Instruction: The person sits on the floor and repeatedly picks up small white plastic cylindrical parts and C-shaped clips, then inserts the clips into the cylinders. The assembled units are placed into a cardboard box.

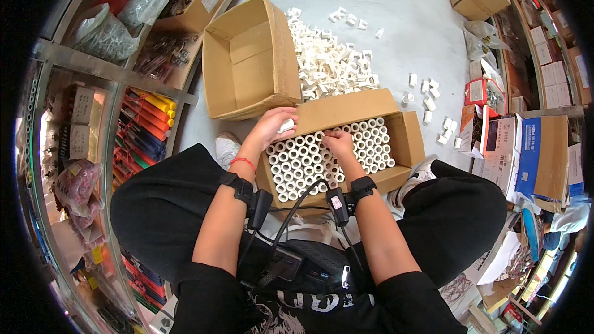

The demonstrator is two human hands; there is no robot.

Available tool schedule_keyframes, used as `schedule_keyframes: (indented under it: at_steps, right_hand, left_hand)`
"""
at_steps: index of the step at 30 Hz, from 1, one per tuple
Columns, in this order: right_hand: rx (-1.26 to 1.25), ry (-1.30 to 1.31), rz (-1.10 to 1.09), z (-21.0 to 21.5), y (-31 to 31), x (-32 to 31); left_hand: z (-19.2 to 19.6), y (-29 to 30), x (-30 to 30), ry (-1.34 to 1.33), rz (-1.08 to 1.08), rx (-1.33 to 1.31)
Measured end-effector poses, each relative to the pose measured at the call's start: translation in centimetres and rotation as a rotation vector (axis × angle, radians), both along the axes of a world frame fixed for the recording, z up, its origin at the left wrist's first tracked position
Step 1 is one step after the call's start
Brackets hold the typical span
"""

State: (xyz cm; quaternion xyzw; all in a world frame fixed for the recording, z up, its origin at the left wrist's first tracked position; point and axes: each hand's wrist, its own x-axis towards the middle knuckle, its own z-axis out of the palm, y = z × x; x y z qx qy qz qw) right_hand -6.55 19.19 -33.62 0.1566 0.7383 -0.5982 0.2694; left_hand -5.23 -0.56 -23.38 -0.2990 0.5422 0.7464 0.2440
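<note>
Between my legs stands a low cardboard box (pixel 405 139) packed with upright rows of short white pipe couplings (pixel 303 161), their round open ends facing up. My left hand (pixel 270 127) is above the box's far left corner, its fingers closed round a loose white coupling (pixel 286 126). Inside the box, at the far row near the middle, is my right hand (pixel 340 144). Its fingers are pinched together and point down among the couplings; what they hold, if anything, is hidden. Both wrists wear black straps with small cabled devices.
An open cardboard box (pixel 247 55) lies tipped beyond the left side. A heap of white clip-like fittings (pixel 331 62) spreads across the floor next to it. Loose couplings (pixel 429 104) are scattered at the right. Metal shelving (pixel 93 65) lines the left; stacked cartons (pixel 498 154) stand right.
</note>
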Motion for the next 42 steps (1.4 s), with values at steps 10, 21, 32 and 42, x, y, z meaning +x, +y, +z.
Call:
schedule_keyframes:
  at_steps: [10,21,32,42]
  right_hand:
    - [0.094,-0.017,-0.085,2.0,0.1,-0.3]
    - [-0.393,0.175,0.126,7.8,-1.2,0.1]
    - [-0.361,0.071,-0.014,6.0,2.9,0.4]
    - [0.106,0.242,0.174,-1.2,3.4,1.5]
  left_hand:
    - [0.0,0.9,-0.2,-0.004,-0.007,0.023]
    - [0.4,3.5,-1.5,-0.053,-0.073,0.257]
    - [1.5,4.1,-1.8,0.024,-0.125,-0.06]
    - [0.8,2.6,-1.3,0.069,-0.003,-0.222]
